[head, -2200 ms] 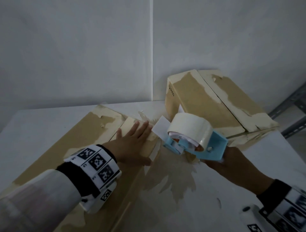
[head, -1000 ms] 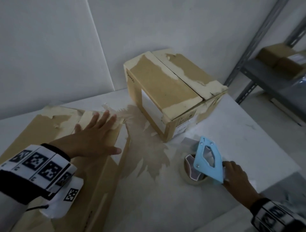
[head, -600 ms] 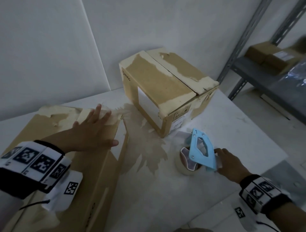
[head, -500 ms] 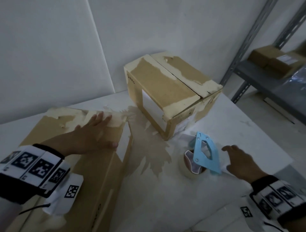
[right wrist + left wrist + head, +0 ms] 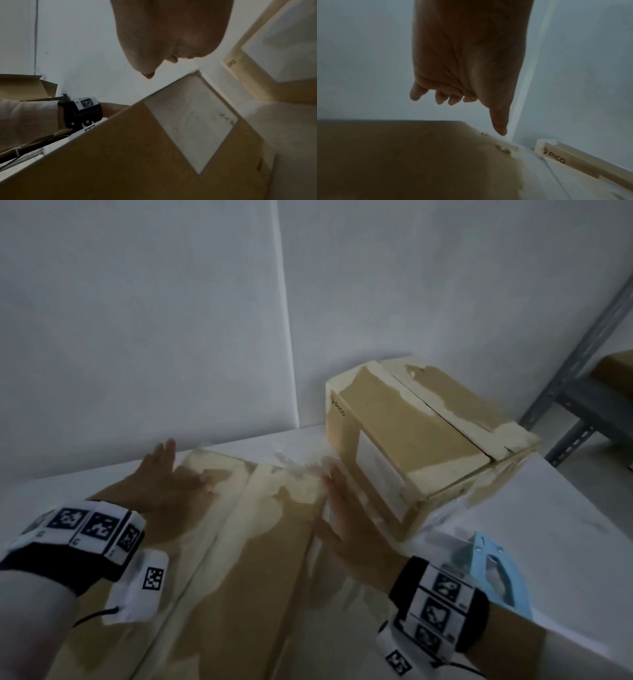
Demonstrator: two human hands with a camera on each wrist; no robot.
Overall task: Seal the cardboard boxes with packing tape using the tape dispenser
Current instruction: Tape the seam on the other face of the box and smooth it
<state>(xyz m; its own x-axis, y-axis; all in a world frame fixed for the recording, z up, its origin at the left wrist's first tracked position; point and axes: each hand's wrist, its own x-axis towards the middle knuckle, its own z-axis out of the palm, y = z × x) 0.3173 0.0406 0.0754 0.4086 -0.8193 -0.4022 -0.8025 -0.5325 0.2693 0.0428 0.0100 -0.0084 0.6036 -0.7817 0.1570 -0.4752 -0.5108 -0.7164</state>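
Under the left hand (image 5: 164, 487) lies a tan cardboard box (image 5: 239, 594) blotched with pale cream patches. Beyond the right hand (image 5: 346, 529), a second tan box (image 5: 404, 436) carries a white label and black lettering. Behind the right wrist sits a light-blue tape dispenser (image 5: 496, 573). Both wristbands (image 5: 92, 525) show black-and-white square codes. The bench (image 5: 565, 542) is white.

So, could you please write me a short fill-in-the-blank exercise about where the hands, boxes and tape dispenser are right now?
1. The tape dispenser is light ____ in colour.
2. Both the left hand and the right hand are at the ____ box, not the far box.
3. The tape dispenser lies on the ____, with no hand holding it.

Missing words: blue; near; table
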